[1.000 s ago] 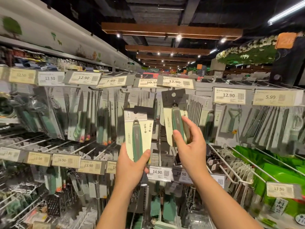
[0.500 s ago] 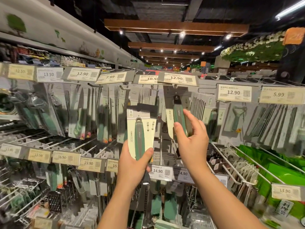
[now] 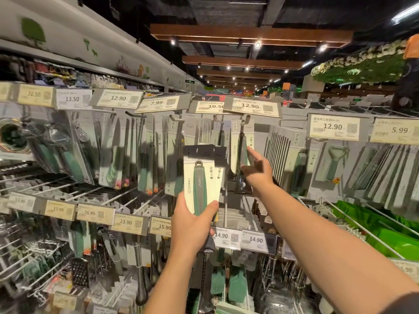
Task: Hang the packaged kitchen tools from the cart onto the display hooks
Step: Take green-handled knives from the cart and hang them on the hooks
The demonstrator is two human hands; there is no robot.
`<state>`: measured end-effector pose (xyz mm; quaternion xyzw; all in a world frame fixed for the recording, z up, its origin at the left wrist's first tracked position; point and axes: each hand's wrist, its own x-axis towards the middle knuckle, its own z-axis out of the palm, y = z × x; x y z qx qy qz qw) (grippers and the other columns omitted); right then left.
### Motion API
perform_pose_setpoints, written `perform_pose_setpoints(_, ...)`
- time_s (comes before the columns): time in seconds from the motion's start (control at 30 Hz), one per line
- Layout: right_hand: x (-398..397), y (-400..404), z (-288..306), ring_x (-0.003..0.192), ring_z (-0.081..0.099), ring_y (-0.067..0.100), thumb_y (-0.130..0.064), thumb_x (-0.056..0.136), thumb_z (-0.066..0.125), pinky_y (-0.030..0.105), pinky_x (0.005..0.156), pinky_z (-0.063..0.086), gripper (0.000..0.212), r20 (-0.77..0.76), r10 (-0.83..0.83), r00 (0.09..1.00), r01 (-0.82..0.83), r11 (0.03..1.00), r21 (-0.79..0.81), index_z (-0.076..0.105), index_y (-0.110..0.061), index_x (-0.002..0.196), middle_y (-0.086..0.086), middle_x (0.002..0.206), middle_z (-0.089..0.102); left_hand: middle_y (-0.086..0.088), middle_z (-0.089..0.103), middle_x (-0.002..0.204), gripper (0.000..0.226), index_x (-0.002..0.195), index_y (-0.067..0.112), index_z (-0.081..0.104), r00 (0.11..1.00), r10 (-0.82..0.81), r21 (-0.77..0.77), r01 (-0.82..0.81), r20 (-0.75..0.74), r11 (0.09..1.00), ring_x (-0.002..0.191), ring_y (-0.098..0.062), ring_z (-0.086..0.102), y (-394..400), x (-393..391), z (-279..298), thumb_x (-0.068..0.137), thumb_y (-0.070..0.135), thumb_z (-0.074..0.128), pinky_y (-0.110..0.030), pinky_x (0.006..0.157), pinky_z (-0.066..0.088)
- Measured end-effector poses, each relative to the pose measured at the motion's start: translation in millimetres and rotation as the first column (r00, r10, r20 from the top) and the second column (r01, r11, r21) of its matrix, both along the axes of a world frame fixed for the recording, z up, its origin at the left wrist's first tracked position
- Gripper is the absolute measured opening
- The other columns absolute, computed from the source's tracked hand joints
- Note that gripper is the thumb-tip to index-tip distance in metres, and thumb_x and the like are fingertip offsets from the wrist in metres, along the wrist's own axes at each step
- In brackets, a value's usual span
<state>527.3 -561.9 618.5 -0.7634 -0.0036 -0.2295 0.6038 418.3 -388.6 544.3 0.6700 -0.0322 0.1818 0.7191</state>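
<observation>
Between the two rows of price tags, my left hand (image 3: 192,225) holds a packaged tool (image 3: 200,180) upright by its lower end, thumb across the front of the green handle and fingers curled behind the card. It seems to be more than one pack stacked together, though I cannot tell how many. My right hand (image 3: 257,172) is up beside another pack (image 3: 241,155) that hangs from a hook (image 3: 243,120) under a price tag (image 3: 252,106); its fingers are spread and loose, near or just touching the card, closed on nothing.

I judge these packs light and flat: a thin card back with a rigid tool fixed on the front. The card will bend if pulled by a corner, and the glossy face may slide under my thumb, so the firm place to take hold is over the handle itself, low down, where my left hand is. That leaves the dark top strip with its hanging slot free to meet the hook. The slot is small, and thin card could tear if forced.
</observation>
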Motion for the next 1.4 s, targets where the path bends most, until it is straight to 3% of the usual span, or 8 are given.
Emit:
perform_pose_setpoints(0.13, 0.0, -2.6, 3.7, 0.102, 0.059, 0.012, 0.004, 0.093, 0.067, 0.013, 0.058, 0.053, 0.065, -0.024, -0.023, 0.999, 0.024, 0.999, 0.029, 0.053, -0.028, 0.148, 0.005, 0.155, 0.045, 0.000, 0.071, 0.105, 0.036, 0.119, 0.036, 0.057, 1.000, 0.001, -0.007, -0.001, -0.021, 1.000, 0.057, -0.021, 0.064, 3.0, 3.4, 2.5, 0.092, 0.023, 0.077, -0.039, 0.058, 0.062)
perform_pose_setpoints(0.37, -98.8, 33.8, -14.8, 0.071, 0.062, 0.004, -0.024, 0.096, 0.069, 0.017, 0.059, 0.054, 0.023, 0.101, 0.067, 0.993, -0.067, 0.998, -0.002, 0.058, -0.021, 0.116, -0.005, 0.096, 0.065, 0.006, 0.069, 0.104, 0.053, 0.129, 0.036, 0.050, 1.000, 0.012, 0.075, -0.011, -0.014, 0.997, 0.067, -0.014, 0.070, -5.0, 5.6, 8.9, 0.087, 0.016, 0.075, -0.043, 0.063, 0.065)
perform_pose_setpoints(0.53, -124.1, 55.1, -40.5, 0.097, 0.058, 0.005, -0.046, 0.077, 0.078, 0.027, 0.085, 0.053, 0.040, 0.062, 0.087, 0.994, -0.070, 0.970, -0.235, 0.053, -0.035, 0.106, -0.010, 0.110, 0.058, 0.016, 0.068, 0.115, 0.072, 0.136, 0.041, 0.039, 1.000, 0.019, 0.106, -0.021, 0.022, 0.994, 0.096, 0.002, 0.065, -22.3, 1.9, 12.5, 0.082, 0.038, 0.086, -0.022, 0.079, 0.054)
perform_pose_setpoints(0.63, -126.6, 52.0, -41.8, 0.106, 0.055, 0.005, -0.039, 0.076, 0.081, 0.025, 0.089, 0.049, 0.045, 0.056, 0.059, 0.997, -0.043, 0.968, -0.247, 0.051, -0.030, 0.108, -0.013, 0.111, 0.056, 0.007, 0.066, 0.130, 0.092, 0.153, 0.037, 0.032, 1.000, 0.012, 0.154, -0.014, 0.015, 0.988, 0.112, -0.013, 0.067, -28.1, -0.5, 9.9, 0.076, 0.052, 0.080, -0.039, 0.096, 0.058)
perform_pose_setpoints(0.9, -124.9, 36.8, -42.2, 0.106, 0.058, 0.002, -0.021, 0.088, 0.073, 0.027, 0.088, 0.052, 0.032, 0.181, 0.035, 0.983, 0.006, 0.975, -0.221, 0.052, -0.029, 0.110, -0.016, 0.110, 0.060, 0.016, 0.069, 0.125, 0.078, 0.149, 0.039, 0.037, 0.994, -0.103, 0.129, 0.100, 0.022, 0.987, 0.102, -0.005, 0.075, -28.7, -14.2, 5.5, 0.090, 0.010, 0.079, -0.029, 0.084, 0.063)
perform_pose_setpoints(1.07, -128.9, 31.2, -43.3, 0.097, 0.063, -0.007, -0.021, 0.095, 0.069, 0.015, 0.066, 0.056, 0.031, 0.200, 0.062, 0.978, -0.043, 0.994, -0.097, 0.056, -0.028, 0.121, -0.012, 0.123, 0.061, 0.008, 0.075, 0.114, 0.049, 0.140, 0.039, 0.044, 0.996, -0.090, 0.004, 0.090, -0.021, 0.996, 0.079, -0.016, 0.078, -26.7, -23.9, 13.7, 0.101, 0.013, 0.060, -0.050, 0.083, 0.063)
perform_pose_setpoints(1.23, -133.4, 21.8, -40.0, 0.114, 0.059, -0.003, -0.022, 0.089, 0.075, 0.039, 0.098, 0.055, 0.037, 0.280, -0.013, 0.960, 0.026, 0.999, -0.043, 0.061, -0.035, 0.120, -0.021, 0.119, 0.063, 0.005, 0.068, 0.124, 0.049, 0.146, 0.035, 0.040, 0.997, -0.052, -0.027, 0.051, -0.054, 0.998, 0.073, -0.027, 0.079, -17.0, -26.0, 15.4, 0.106, 0.014, 0.057, -0.056, 0.080, 0.063)
perform_pose_setpoints(1.4, -140.5, 17.1, -18.6, 0.116, 0.058, -0.007, -0.012, 0.089, 0.074, 0.044, 0.093, 0.058, 0.043, 0.388, -0.057, 0.920, 0.048, 0.998, 0.032, 0.064, -0.033, 0.125, -0.028, 0.117, 0.057, 0.020, 0.062, 0.120, 0.046, 0.134, 0.044, 0.038, 0.999, -0.035, -0.030, 0.034, -0.024, 0.999, 0.074, -0.023, 0.079, -11.0, -28.2, 15.5, 0.106, 0.014, 0.057, -0.047, 0.083, 0.063)
